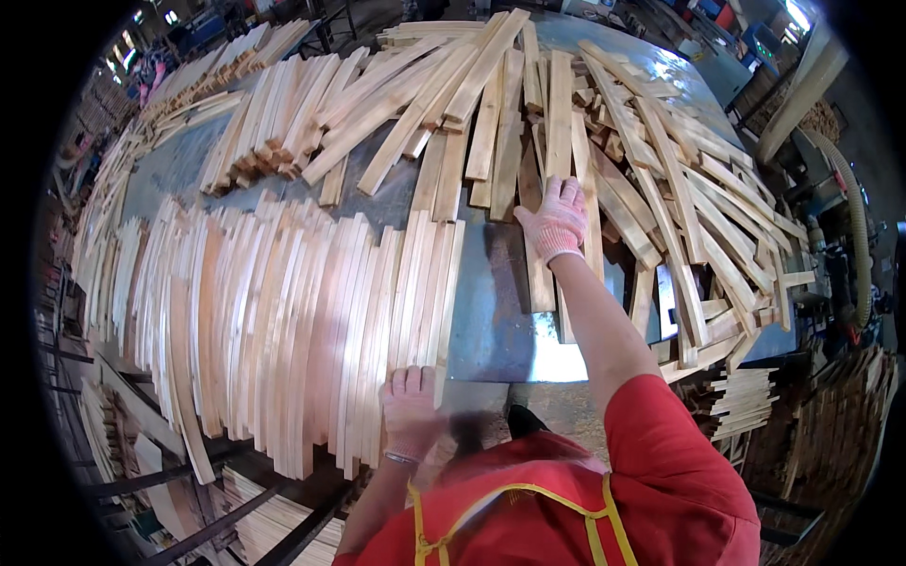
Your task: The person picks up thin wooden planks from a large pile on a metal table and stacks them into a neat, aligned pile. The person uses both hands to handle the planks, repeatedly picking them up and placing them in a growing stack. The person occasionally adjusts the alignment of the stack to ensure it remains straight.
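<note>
My right hand (555,224), in a pinkish knitted glove, reaches into a loose pile of wooden strips. Its fingers close over the near end of one pale strip (559,118), with the thumb out on the left side. My left hand (411,407), gloved alike, rests its outstretched fingers at the near ends of a row of strips (311,321) laid side by side. This row lies to the left of the bare part of the blue-grey metal table (491,335). The undersides of both hands are hidden.
More strips (713,212) lie criss-crossed on the right, some jutting past the table edge. A stacked bundle (283,118) sits at the back left. Stacks of wood (835,434) stand below on the right. A ribbed hose (859,236) hangs at the far right.
</note>
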{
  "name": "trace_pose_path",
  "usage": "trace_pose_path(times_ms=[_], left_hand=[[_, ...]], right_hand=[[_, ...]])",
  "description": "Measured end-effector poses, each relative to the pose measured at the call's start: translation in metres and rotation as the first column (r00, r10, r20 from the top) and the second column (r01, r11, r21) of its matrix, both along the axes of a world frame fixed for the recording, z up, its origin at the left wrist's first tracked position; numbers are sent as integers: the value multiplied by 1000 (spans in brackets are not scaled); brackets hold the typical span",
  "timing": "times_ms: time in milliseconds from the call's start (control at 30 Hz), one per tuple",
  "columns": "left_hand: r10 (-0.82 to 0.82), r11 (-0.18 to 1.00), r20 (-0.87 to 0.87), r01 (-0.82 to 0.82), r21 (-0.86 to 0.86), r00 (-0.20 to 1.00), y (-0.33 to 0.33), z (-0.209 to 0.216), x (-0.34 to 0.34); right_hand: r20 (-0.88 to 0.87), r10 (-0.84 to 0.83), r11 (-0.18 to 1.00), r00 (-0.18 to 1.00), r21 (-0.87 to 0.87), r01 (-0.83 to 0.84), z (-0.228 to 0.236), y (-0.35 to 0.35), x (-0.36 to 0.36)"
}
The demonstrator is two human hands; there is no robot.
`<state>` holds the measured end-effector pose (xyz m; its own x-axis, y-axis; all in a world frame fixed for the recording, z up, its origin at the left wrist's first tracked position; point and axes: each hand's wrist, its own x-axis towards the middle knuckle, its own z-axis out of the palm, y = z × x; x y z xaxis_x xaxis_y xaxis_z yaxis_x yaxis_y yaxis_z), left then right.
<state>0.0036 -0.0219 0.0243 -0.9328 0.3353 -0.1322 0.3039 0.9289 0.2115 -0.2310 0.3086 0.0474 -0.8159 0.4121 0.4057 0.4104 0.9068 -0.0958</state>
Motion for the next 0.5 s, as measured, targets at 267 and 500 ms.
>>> trace_pose_path(times_ms=[267, 500], left_hand=[[60, 979, 27, -64, 195, 998, 52, 24, -22], [61, 622, 757, -618, 481, 651, 143, 5, -60]], right_hand=[[39, 131, 562, 991, -826, -41, 12, 40, 69], [146, 799, 359, 583, -894, -269, 12, 40, 174]])
